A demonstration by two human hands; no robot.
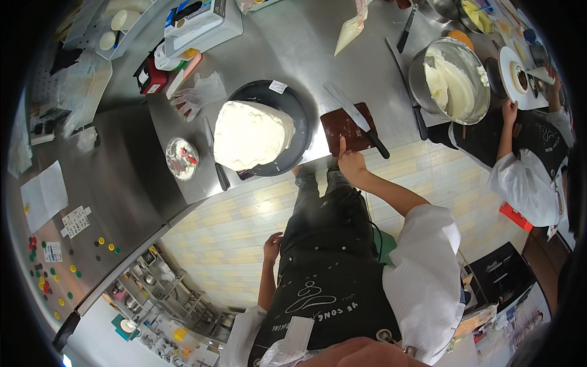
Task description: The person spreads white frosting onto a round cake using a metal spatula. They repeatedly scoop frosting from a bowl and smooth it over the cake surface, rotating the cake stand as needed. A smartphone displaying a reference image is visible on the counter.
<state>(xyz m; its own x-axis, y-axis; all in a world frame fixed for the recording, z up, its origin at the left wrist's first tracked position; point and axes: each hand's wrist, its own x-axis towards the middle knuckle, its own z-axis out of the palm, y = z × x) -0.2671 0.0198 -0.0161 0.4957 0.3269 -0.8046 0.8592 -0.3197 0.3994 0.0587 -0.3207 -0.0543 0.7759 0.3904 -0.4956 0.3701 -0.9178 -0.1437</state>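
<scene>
My right hand (352, 166) touches a folded brown cloth (337, 128) at the worktop's front edge with its extended index finger; the other fingers are curled. A palette knife (355, 112) with a black handle lies across that cloth. Down at my side hangs my left hand (272, 247), holding nothing. Left of the cloth, a large mass covered in white cream (252, 133) rests on a dark round turntable (300, 124). Beside it on the left lie another black-handled spatula or knife (221, 176) and a clear cup with cream and something red (182, 158).
A steel mixing bowl of cream (449, 80) stands at the right, near a long black-handled knife (406, 87). A filled piping bag (351, 32) lies behind. Clear plastic gloves (199, 94) and boxes are at back left. A co-worker's hand (510, 111) touches a white plate (506, 73) at far right.
</scene>
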